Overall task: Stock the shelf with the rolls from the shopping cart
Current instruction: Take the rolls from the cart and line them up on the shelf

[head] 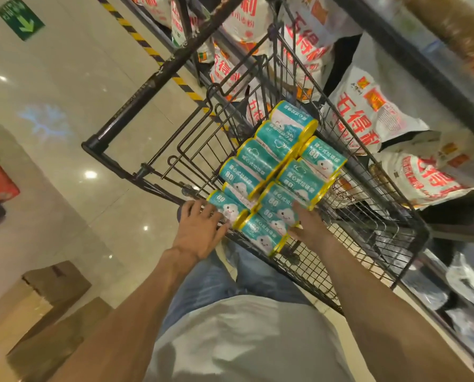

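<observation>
A: What've I got, big stuff first?

B: Shelf (423,64) runs along the right, lower levels packed w/ white sacks (368,117) in red print. Shopping cart (368,216) sits right next to it, handle toward the open floor.

A: And the rolls?

B: Teal rolls (271,172) w/ yellow ends, stacked in two rows in the cart, near end. None on the shelf that I can see, so I'd call this the pickup step, early on.

A: Hands?

B: My left hand (202,230) lies on the nearest roll of the left row, fingers spread over its wrapper, not clearly curled round it. My right hand (309,226) is pressed against the near rolls of the right row, fingers straight, palm side hidden, so can't swear to a real grip.

A: Next?

B: Prob. squeeze both hands in on the near rolls, lift clear of the cart wall, swing right. Need a free gap on the shelf; can't see one from here.
</observation>
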